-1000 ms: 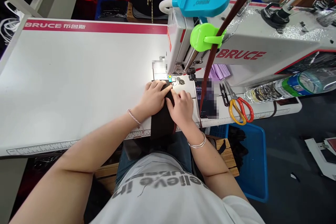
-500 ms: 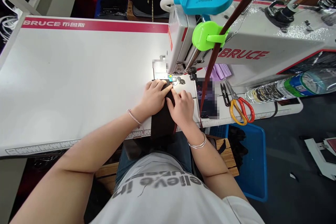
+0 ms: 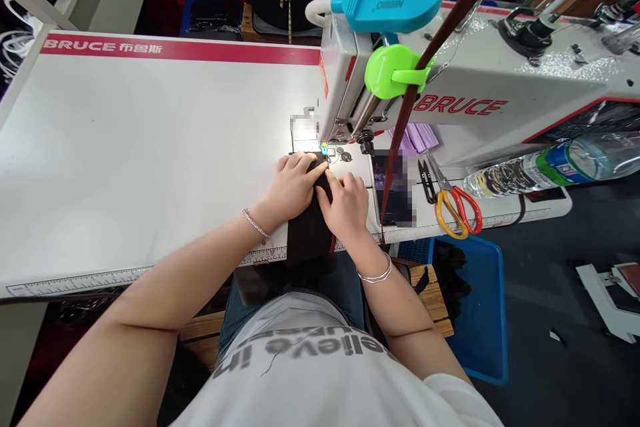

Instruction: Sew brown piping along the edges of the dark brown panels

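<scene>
A long strip of black fabric [image 3: 307, 233] runs from the sewing machine's needle area down over the table's front edge; a thin red edge shows along its right side. My left hand [image 3: 295, 183] lies over its upper part, palm down with fingers stretched out toward the needle area. Beside it, my right hand [image 3: 346, 203] has its fingers bent, with thumb and index finger on the fabric's right edge. The two index fingertips nearly meet just below the presser foot [image 3: 325, 149]. My hands cover part of the fabric.
The sewing machine [image 3: 465, 90] stands behind and right. A dark red strap [image 3: 407, 107] hangs in front of it. At right lie a phone [image 3: 393, 193], thread snips [image 3: 427, 180], scissors [image 3: 457, 210] and a plastic bottle [image 3: 545, 163]. A blue bin [image 3: 483, 320] stands below. A person sits opposite.
My hands and the fabric hold almost the same place. The view has shifted very slightly.
</scene>
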Demonstrator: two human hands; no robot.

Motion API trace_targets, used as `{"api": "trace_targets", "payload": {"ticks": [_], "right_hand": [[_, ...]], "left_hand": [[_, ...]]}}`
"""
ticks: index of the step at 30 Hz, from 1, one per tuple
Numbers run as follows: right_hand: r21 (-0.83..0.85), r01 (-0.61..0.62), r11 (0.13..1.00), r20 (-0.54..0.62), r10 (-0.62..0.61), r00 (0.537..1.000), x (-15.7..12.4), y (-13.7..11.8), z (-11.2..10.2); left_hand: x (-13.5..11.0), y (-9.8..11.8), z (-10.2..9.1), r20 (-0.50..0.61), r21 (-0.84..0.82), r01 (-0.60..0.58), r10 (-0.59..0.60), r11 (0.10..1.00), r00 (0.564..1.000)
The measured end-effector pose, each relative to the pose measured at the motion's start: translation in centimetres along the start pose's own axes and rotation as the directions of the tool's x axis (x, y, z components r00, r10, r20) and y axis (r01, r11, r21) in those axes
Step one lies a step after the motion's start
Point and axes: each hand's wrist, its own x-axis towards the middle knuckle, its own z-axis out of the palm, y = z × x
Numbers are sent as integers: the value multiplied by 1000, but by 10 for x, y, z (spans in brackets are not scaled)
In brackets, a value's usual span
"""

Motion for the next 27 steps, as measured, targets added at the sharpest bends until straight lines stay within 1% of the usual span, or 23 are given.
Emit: {"api": "trace_targets", "payload": {"ticks": [4, 10, 18, 27], "right_hand": [[5, -6, 1000, 14, 6, 1000, 0, 0, 0], [4, 15, 1000, -4, -15, 1000, -1, 2, 2], [7, 20, 1000, -6, -20, 1000, -2, 2, 3], [5, 22, 1000, 11, -22, 1000, -3, 2, 3]], "left_hand": [[0, 0, 0, 4, -29, 3, -3, 1000, 1000], [0, 1, -2, 23, -42, 20, -19, 999, 1000], [0, 2, -2, 23, 0, 20, -20, 1000, 1000], [-1, 2, -3, 21, -11, 18, -17, 1000, 1000]]}}
